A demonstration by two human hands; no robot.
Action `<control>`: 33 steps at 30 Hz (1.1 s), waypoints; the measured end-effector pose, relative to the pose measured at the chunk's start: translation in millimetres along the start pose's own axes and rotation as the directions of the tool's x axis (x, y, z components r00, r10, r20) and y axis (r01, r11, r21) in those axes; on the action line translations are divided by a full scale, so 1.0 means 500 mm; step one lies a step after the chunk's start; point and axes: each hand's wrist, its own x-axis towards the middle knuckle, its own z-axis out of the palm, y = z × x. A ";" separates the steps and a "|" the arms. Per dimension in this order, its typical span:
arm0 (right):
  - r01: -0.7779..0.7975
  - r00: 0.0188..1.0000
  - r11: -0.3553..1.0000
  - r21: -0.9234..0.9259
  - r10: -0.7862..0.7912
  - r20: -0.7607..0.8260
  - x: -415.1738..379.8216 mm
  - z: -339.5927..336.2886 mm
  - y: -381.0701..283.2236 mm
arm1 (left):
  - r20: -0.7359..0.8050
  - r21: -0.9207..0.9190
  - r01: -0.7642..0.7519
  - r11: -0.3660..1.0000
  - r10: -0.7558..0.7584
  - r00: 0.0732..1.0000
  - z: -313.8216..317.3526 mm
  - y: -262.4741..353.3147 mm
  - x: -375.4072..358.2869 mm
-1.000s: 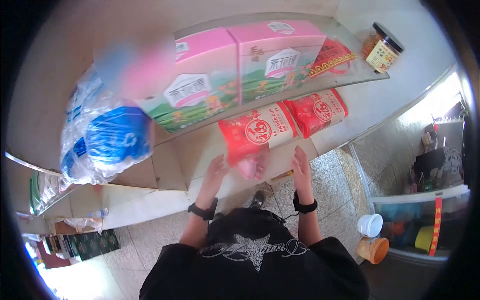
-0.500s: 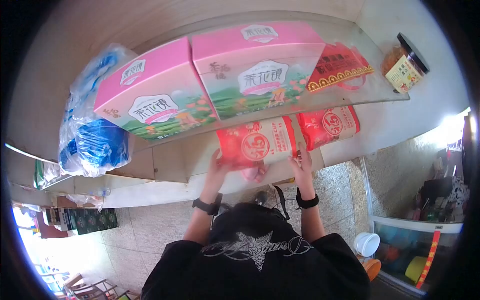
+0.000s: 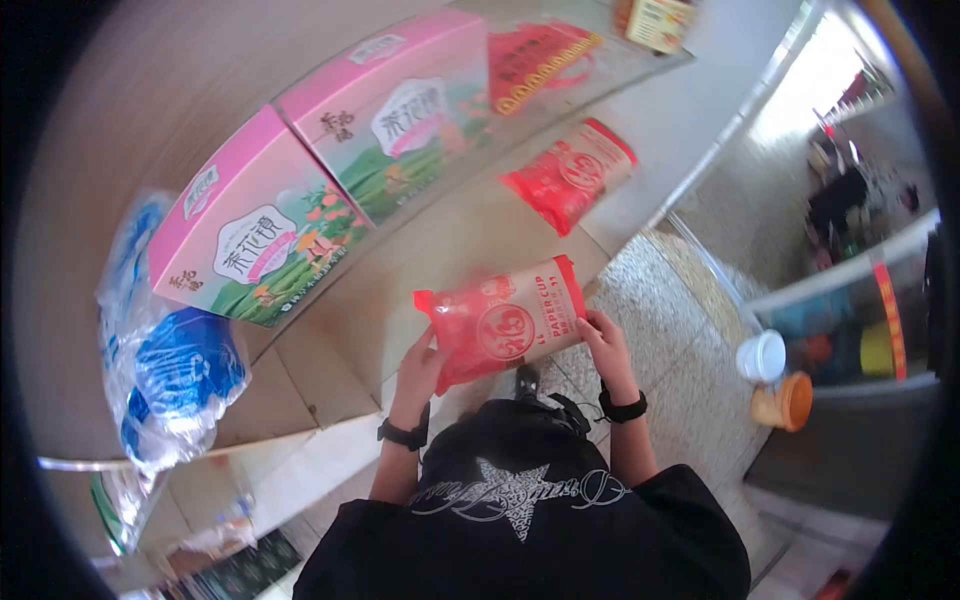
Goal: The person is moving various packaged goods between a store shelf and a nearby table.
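Note:
Between my two hands is a red and beige pack of paper cups, held by its ends in front of my body. My left hand grips the pack's left end, its fingers partly behind the wrapper. At the right end, my right hand closes on the pack's edge with the thumb in front. A second red paper cup pack lies on the lower shelf, beyond the held one and apart from my hands.
Two pink tea boxes stand on the glass upper shelf, beside a red bag and a jar. A plastic-wrapped blue bundle sits at left. White and orange buckets stand on the floor at right.
The held pack has come off the lower shelf toward my body, gripped at both ends. The view has turned, so the shelf now runs diagonally. The second pack stays on the shelf.

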 end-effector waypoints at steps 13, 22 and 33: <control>-0.224 0.874 0.919 0.323 0.336 -0.351 -0.403 0.127 0.007 | 0.373 0.140 -0.046 0.989 -0.010 0.928 -0.089 -0.098 -0.114; -0.208 0.754 0.936 0.285 0.339 -0.562 -0.563 0.100 -0.023 | 0.599 0.160 -0.150 0.976 0.025 0.800 -0.020 -0.084 -0.168; -0.165 0.282 0.934 0.318 0.354 -0.892 -1.017 0.009 -0.023 | 0.934 -0.002 -0.257 0.966 0.094 0.346 0.308 -0.078 -0.431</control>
